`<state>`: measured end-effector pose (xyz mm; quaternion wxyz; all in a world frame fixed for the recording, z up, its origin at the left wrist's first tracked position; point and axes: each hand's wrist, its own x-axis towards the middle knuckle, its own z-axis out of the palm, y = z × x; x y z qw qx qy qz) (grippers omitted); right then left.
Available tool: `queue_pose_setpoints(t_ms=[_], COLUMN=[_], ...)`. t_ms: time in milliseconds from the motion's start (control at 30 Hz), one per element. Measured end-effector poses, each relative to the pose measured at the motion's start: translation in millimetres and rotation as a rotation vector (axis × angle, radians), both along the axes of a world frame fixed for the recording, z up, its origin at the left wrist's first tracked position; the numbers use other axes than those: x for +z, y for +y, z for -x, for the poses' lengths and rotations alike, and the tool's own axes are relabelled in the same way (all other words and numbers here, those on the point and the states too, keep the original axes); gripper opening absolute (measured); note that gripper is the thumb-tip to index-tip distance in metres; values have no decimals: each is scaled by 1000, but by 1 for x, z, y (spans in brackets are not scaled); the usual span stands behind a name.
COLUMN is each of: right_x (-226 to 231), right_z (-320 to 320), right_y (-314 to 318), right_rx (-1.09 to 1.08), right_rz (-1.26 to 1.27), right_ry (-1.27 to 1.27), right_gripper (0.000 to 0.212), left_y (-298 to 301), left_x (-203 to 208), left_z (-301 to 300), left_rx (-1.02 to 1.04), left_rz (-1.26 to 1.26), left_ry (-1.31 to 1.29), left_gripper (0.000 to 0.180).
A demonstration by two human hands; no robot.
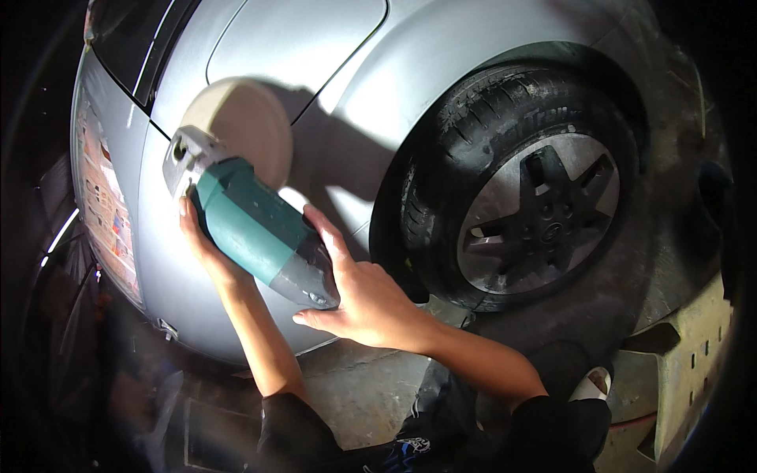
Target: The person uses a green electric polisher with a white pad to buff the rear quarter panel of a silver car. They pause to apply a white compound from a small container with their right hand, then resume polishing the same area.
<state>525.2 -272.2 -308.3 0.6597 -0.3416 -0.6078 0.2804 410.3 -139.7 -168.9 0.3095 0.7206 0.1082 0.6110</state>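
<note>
A teal and dark grey polisher (251, 225) with a wide, round, pale pad (256, 130) is in both my hands. Its pad lies over the silver car body panel (276, 43), close to a curved panel seam; whether the pad presses flat on it is hard to tell. My left hand (209, 251) supports the tool from below, just behind its metal head, with the fingers partly hidden. Around the dark rear end of the body my right hand (369, 303) is closed, its thumb along the underside.
Right of the tool is the car's black tyre (441, 189) with a grey and black wheel (544, 213). A light assembly (106, 197) curves along the left edge of the car. At lower right stands a pale perforated panel (694, 378), near a shoe (593, 385).
</note>
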Motion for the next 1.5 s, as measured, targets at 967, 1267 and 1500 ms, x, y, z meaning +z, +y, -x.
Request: queue_pose_setpoints(t_ms=[967, 1267, 1500], right_x=[2, -9, 14], right_z=[-32, -41, -95], right_y=[-48, -80, -74], right_rx=[-118, -28, -267], right_rz=[-85, 98, -198], right_ry=[55, -122, 114], right_gripper=[119, 122, 116], left_y=[-57, -79, -80], left_x=[20, -43, 20], left_z=[-65, -47, -146], left_rx=[-95, -13, -231], left_rz=[46, 206, -141], left_ry=[250, -79, 192], left_gripper=[67, 74, 63])
